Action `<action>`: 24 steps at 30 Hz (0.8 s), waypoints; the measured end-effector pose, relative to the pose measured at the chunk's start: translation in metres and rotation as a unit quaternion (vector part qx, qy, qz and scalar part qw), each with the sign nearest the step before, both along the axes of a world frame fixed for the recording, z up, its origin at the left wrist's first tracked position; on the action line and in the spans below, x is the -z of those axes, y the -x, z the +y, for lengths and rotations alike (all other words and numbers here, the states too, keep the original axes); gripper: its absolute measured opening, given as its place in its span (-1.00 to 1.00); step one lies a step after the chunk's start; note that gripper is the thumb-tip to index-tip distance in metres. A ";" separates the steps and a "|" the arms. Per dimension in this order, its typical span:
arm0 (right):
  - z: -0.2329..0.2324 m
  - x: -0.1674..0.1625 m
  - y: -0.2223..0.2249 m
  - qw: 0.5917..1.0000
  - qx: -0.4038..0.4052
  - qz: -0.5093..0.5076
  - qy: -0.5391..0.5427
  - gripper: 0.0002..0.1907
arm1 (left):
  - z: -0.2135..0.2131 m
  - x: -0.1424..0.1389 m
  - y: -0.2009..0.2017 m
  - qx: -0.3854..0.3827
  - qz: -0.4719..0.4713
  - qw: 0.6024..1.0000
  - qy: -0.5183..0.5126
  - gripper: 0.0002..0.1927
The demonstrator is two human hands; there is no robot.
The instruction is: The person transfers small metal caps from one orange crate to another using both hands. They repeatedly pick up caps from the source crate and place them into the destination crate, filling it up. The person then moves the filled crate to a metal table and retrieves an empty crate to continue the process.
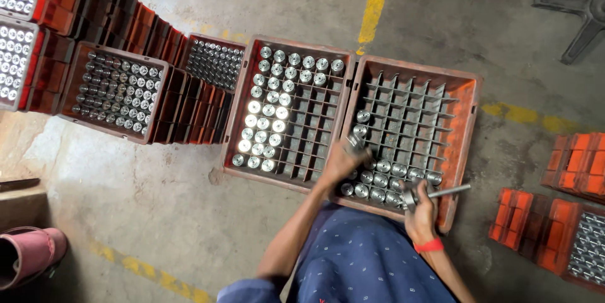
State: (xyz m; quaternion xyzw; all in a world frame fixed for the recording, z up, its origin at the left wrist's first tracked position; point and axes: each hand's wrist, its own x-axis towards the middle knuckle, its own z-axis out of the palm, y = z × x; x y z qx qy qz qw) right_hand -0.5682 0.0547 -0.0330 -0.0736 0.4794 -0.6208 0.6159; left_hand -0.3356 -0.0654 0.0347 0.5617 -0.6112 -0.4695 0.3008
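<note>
Left hand (340, 163) is gripping a small steel cylinder (355, 143) above the right-hand divided orange crate (469, 98), right hand (421, 213) is clasping a shafted steel part (435, 194); each piece should be seated squarely in its own cell.

floor (157, 215): grey stained concrete | yellow painted lines (373, 6) | black metal chair base (576, 16) top right

Low in the frame, centre, there's a dark blue garment (365, 259) sprinkled with tiny pale dots, short-sleeved, its cuff showing at the bottom edge. Both forearms come out bare. At the lower right, a bright red band (429, 245) circles the right wrist.
</note>
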 end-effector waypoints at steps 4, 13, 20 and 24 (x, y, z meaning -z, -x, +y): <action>-0.024 -0.025 -0.012 0.998 -0.050 0.040 0.023 -0.69 | 0.075 0.003 0.027 0.068 -0.017 0.997 -0.016 -0.65; -0.005 -0.042 -0.015 0.975 -0.163 0.095 0.117 -0.76 | 0.107 0.011 0.059 0.163 -0.073 0.973 -0.148 -0.52; -0.008 -0.027 0.011 0.986 -0.166 0.006 0.026 -0.73 | 0.107 0.032 0.076 0.198 0.001 0.963 -0.181 -0.45; -0.016 -0.011 0.036 0.996 -0.081 0.019 0.041 -0.77 | 0.090 0.035 0.086 0.245 0.009 0.952 -0.185 -0.27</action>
